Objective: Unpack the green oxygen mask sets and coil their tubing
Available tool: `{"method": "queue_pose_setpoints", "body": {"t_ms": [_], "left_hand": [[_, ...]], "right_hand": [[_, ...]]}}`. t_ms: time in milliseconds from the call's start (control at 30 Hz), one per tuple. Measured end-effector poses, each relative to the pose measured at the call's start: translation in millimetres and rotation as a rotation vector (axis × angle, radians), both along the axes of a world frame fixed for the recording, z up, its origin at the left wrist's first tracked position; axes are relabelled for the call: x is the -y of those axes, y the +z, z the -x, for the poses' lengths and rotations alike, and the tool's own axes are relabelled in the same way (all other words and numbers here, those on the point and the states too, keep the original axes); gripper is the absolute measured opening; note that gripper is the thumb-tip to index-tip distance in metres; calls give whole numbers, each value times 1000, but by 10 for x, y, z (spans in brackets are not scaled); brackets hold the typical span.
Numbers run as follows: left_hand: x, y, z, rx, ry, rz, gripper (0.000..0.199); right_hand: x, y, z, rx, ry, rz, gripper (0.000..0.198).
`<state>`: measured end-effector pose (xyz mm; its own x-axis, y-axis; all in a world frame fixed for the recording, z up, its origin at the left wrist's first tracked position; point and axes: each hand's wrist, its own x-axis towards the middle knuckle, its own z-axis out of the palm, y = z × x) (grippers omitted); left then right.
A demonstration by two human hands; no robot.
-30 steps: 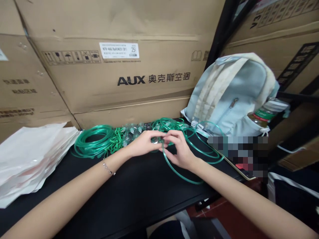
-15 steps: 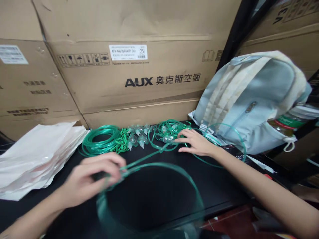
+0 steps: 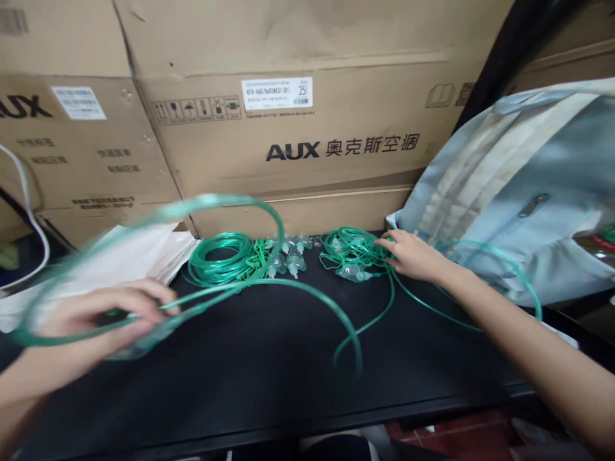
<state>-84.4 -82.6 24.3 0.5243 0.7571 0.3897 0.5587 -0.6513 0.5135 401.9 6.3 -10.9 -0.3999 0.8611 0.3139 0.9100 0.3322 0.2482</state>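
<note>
Stacking high across the upper frame, cardboard boxes [image 3: 298, 134] back the black counter [image 3: 269, 384]; a pale backpack [image 3: 519, 192] leans at right, white bags [image 3: 139, 256] lie at left. One green tubing coil [image 3: 221, 259] sits finished at centre, small clear masks [image 3: 288, 256] beside it; a tangled tubing pile [image 3: 353, 253] right of centre looks unsorted. Left hand [image 3: 103, 317], lower left, grip closed on a blurred tubing loop [image 3: 216, 205] lifted off the counter. Right hand [image 3: 408, 256] rests on the tangle, fingers loosely spread, clasping nothing I can make out.
</note>
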Motion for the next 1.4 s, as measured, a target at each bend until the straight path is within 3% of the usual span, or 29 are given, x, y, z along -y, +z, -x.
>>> {"method": "queue_pose_setpoints", "body": {"t_ms": [67, 100, 167, 200, 267, 333, 400, 467, 500, 533, 600, 700, 800, 867, 933, 1000, 1100, 1200, 1300, 1400], "left_hand": [[-75, -48, -282, 36, -50, 118, 10], [-117, -76, -406, 9, -96, 175, 10], [-204, -132, -587, -41, -160, 237, 15], [-243, -156, -643, -67, -186, 252, 17], [-307, -186, -700, -125, -223, 270, 19], [-350, -182, -723, -192, -257, 300, 21], [-381, -145, -744, -238, -297, 350, 23], [-407, -92, -769, -245, -349, 412, 24], [-419, -65, -782, -232, -380, 444, 25], [-431, -43, -796, -211, -412, 476, 26], [-450, -19, -831, -150, -474, 539, 29], [-472, -57, -912, -72, -510, 686, 32], [-485, -160, -1020, -141, -409, 906, 33], [-482, -225, -1087, -243, -307, 970, 37], [-458, -258, -1134, -355, -254, 863, 39], [-410, -258, -1162, -484, -202, 652, 41], [-310, -208, -1208, -660, -10, 297, 43], [-221, -105, -1367, -667, 134, 15, 40], [-206, -5, -1717, -445, -31, -35, 34], [-302, -51, -2158, -295, -215, 122, 30]], "right_hand": [[225, 126, 319, -253, 167, 3, 34], [370, 158, 490, -393, 283, 93, 37], [681, 142, 796, -511, 514, 553, 43], [826, 97, 915, -557, 559, 763, 46], [1044, -34, 1060, -607, 533, 907, 43], [1130, -172, 1071, -564, 490, 764, 34], [1083, -281, 961, -444, 427, 468, 31], [950, -359, 769, -296, 228, 157, 29], [875, -390, 665, -215, 61, 30, 26], [806, -416, 568, -129, -89, -29, 23], [713, -450, 436, 8, -273, -42, 17], [721, -450, 438, 75, -336, -38, 31], [865, -413, 579, 102, -399, -110, 27], [981, -398, 646, 99, -451, -45, 19], [1077, -392, 649, 64, -484, 103, 20], [1143, -376, 607, -14, -472, 236, 20], [1224, -300, 568, -250, -358, 381, 21], [1329, -186, 676, -508, -224, 471, 19], [1448, -109, 938, -639, -140, 502, 20], [1554, -96, 1258, -680, -8, 546, 26]]}}
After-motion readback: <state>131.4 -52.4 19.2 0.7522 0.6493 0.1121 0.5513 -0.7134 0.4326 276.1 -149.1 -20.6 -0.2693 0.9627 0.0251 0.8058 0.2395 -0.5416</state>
